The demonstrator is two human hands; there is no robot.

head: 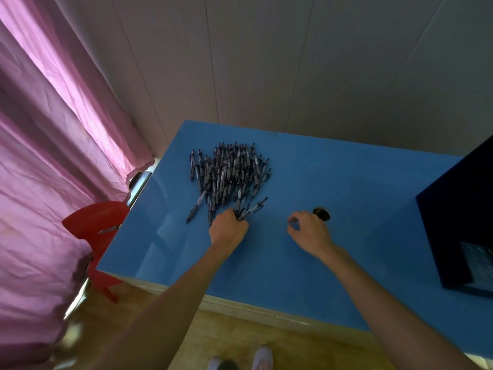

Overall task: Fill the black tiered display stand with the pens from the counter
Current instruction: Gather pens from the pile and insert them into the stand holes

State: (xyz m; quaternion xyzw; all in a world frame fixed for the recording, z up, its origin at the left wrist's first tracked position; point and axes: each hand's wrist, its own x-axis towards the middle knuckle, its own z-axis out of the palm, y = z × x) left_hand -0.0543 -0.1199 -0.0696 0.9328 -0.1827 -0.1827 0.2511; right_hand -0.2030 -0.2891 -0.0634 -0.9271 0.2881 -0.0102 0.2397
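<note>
1. Nearest the camera, two light shoes (262,357) stood on the wood-toned floor (240,340), below the near edge of the blue surface (333,263).
2. Both bare forearms reached forward over that surface from the near edge.
3. Left hand (228,228): its fingers (236,214) were curled round a small bundle of pens (252,209). The bundle fanned out beyond the knuckles, up and to the right, at the near end of the pile.
4. Right hand (309,231): thumb and forefinger curved toward each other with a small gap between them. Nothing was seen held. It hovered low over the surface or touched it; which one could not be told.
5. Main pile of pens (229,169) lay on the surface directly beyond the left fingers, well to the left of the right fingers. The pens were dark with grey barrels, mostly pointing away from the person and overlapping.
6. One stray pen (197,206) lay slantwise just left of the left fingers, at the pile's near-left edge.
7. A round dark hole (323,213) in the surface sat just beyond the right fingers, partly hidden by them.
8. Black display stand (461,222) stood on the surface well to the right of the right fingers, cut off by the picture's edge. Its tiers could not be made out.
9. Far to the left of the left fingers, a red chair (93,222) stood beside the surface against a pink curtain (53,142).
10. Grey wall panels (293,62) rose behind the surface.
</note>
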